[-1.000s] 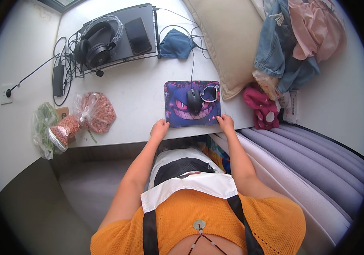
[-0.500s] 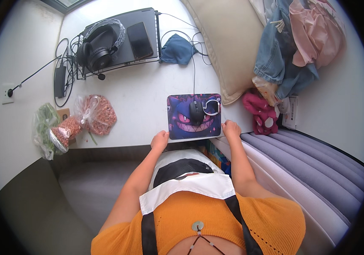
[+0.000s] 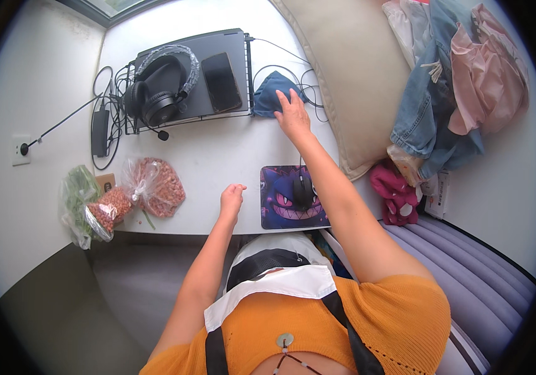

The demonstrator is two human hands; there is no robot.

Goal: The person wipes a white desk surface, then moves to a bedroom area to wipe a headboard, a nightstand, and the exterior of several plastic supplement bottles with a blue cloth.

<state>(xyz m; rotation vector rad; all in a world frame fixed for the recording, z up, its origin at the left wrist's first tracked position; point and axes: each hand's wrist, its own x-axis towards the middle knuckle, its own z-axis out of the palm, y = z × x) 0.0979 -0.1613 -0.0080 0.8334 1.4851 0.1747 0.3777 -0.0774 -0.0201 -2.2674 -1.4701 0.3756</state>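
My right hand (image 3: 293,115) reaches far over the white desk, its fingers spread at a folded dark blue cloth (image 3: 270,93); the fingertips overlap the cloth, and I cannot tell whether they press on it. My left hand (image 3: 233,196) hovers by the desk's front, fingers curled in, with nothing visible in them. Between my arms a purple mouse pad (image 3: 275,215) with a grinning cartoon face lies at the front edge. On it rests a black wired mouse (image 3: 303,191), partly beside my right forearm, which covers the pad's right side.
At the back left a wire stand holds a closed grey laptop (image 3: 193,62), with a headset (image 3: 155,103) and a phone (image 3: 221,82) on top. Bags of pinkish pellets (image 3: 160,187) and greens (image 3: 75,203) sit front left. A beige cushion (image 3: 343,75) and clothes (image 3: 427,106) lie right.
My right hand has left the mouse pad's right edge and stretched forward to the blue cloth, opening. My left hand has let go of the pad's left edge and moved left. The view has shifted.
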